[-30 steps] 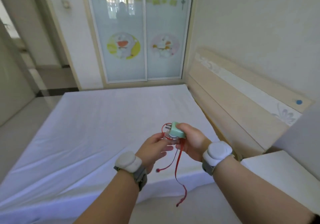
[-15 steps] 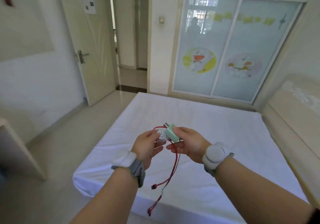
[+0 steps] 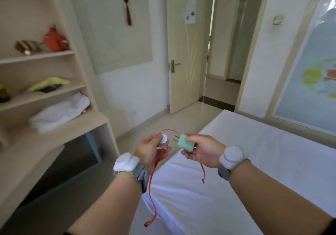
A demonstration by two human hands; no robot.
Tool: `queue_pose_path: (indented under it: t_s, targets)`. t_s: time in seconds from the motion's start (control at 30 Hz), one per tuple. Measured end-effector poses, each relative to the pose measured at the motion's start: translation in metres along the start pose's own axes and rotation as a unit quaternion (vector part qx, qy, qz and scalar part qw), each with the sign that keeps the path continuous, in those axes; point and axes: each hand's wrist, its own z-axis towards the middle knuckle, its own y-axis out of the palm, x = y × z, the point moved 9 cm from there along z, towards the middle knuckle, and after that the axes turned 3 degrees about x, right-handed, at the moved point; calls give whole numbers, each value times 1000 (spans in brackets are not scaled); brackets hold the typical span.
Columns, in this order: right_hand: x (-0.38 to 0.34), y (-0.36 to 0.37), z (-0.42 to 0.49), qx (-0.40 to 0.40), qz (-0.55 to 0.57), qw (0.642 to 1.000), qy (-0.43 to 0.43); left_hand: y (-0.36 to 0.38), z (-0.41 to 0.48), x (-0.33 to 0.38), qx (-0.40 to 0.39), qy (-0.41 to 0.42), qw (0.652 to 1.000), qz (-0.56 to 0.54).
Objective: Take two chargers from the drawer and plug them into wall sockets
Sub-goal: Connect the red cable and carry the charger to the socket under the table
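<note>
My right hand point(image 3: 203, 151) grips a mint-green charger point(image 3: 186, 142) whose two metal prongs point left. A small round white charger point(image 3: 164, 140) sits in the fingers of my left hand point(image 3: 149, 151). A red cable point(image 3: 152, 189) loops between the two chargers and hangs down below my left wrist; a shorter red end dangles under my right hand. Both hands are held in front of me above the corner of the bed. No wall socket shows clearly; a light switch plate point(image 3: 278, 20) is on the far right wall.
A wooden shelf unit point(image 3: 72, 89) with folded cloth and small items stands at left, a desk surface below it. The white bed point(image 3: 254, 171) fills the lower right. An open door point(image 3: 183, 56) and hallway lie ahead. Glass sliding door at far right.
The view has swung left from the bed and headboard to the door and shelf unit. My hands have drawn slightly apart, still holding the chargers.
</note>
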Motion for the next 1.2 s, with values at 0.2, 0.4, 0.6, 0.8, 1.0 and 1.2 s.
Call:
queue_pose_path:
  t_s: [0.2, 0.4, 0.6, 0.8, 1.0, 1.2]
  targets:
    - [-24, 72, 95, -41, -12, 999, -22, -66, 56, 50, 39, 32, 997, 51]
    - [-40, 145, 210, -11, -33, 997, -72, -143, 153, 82, 11, 1, 991, 130]
    - [-58, 188, 305, 66, -21, 994, -79, -171, 246, 88, -148, -86, 965, 199]
    - [-91, 174, 378, 166, -4, 982, -91, -176, 357, 109, -140, -153, 968, 143]
    - [-127, 133, 471, 203, 21, 974, -102, -147, 468, 112, -116, -192, 963, 149]
    - [-170, 123, 567, 181, 32, 979, -90, -112, 569, 153, -104, -147, 959, 217]
